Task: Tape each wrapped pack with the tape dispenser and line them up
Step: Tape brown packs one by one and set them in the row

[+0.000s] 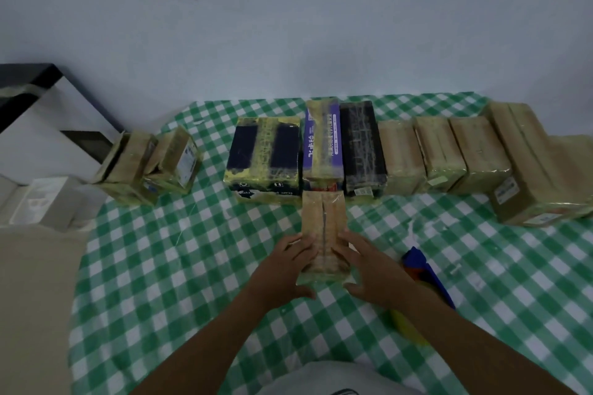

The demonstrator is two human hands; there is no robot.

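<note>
A long brown wrapped pack (323, 224) lies lengthwise in the middle of the green checked tablecloth (192, 266), its far end touching the row of packs. My left hand (285, 269) grips its near left side, my right hand (372, 272) grips its near right side, thumbs at the near end. The blue, red and yellow tape dispenser (420, 269) lies on the cloth just right of my right wrist, partly hidden by my forearm. Behind stands a row of several taped packs: a dark one (266, 160), a purple one (322, 144), a black one (361, 151) and brown ones (439, 154).
Two small taped packs (150, 167) stand apart at the table's left edge. A big brown pack (539, 170) ends the row at the right. A black and white shelf (48, 112) and white boxes (41, 199) sit left of the table. A wall rises behind.
</note>
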